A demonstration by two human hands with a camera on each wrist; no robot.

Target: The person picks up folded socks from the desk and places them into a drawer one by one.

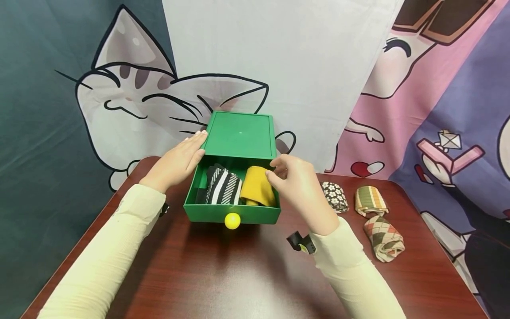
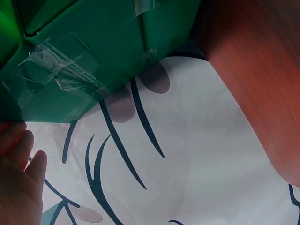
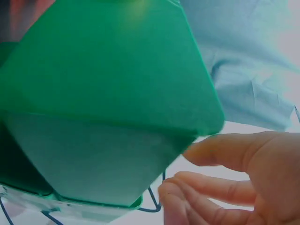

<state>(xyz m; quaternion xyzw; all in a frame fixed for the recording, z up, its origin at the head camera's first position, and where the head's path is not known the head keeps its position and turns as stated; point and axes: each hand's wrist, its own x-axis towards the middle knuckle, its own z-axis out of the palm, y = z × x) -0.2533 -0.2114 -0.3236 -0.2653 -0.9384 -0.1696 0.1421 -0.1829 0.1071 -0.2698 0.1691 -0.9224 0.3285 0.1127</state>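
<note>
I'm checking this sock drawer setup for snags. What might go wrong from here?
1. The mustard sock roll stands higher than the striped roll in the open drawer, so it may catch on the green case when the drawer goes in.
2. The left hand rests flat against the case's side, holding loosely; the case might slide.
3. The right hand hovers at the drawer's corner and could get pinched.
</note>
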